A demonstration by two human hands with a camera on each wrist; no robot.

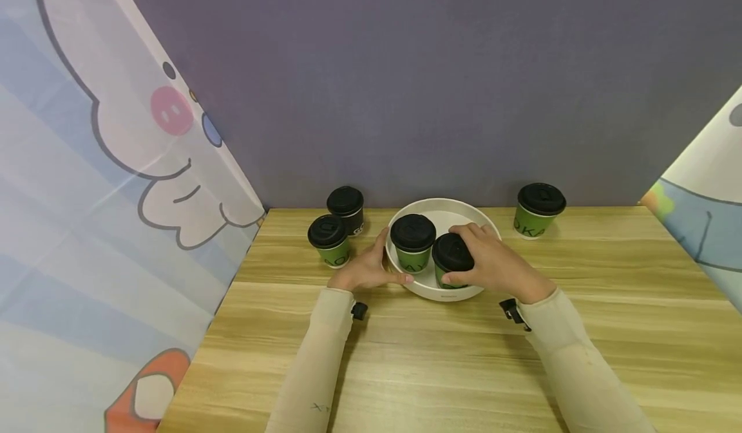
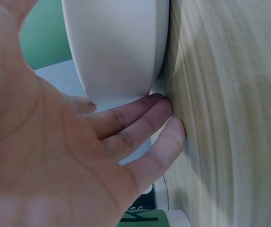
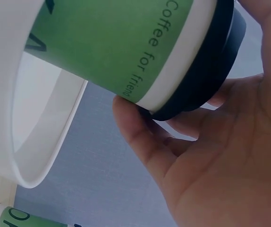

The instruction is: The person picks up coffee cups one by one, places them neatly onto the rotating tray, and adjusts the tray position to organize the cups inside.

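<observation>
A round white tray (image 1: 442, 296) holds two green paper coffee cups with black lids. My right hand (image 1: 495, 262) grips the right-hand coffee cup (image 1: 451, 254) near its lid; in the right wrist view this cup (image 3: 112, 47) tilts, with its lower end inside the tray wall. The other coffee cup (image 1: 413, 234) stands to its left. My left hand (image 1: 366, 269) is at the tray's left side, thumb toward the front rim. In the left wrist view its extended fingers (image 2: 140, 125) lie right at the outer tray wall (image 2: 116, 47), close to the tabletop.
Left of the tray stand a green coffee cup (image 1: 330, 243) and, behind it, a dark coffee cup (image 1: 346, 206). Another green coffee cup (image 1: 539, 212) stands at the back right. A grey wall panel (image 1: 429, 85) rises behind the wooden table (image 1: 423, 368).
</observation>
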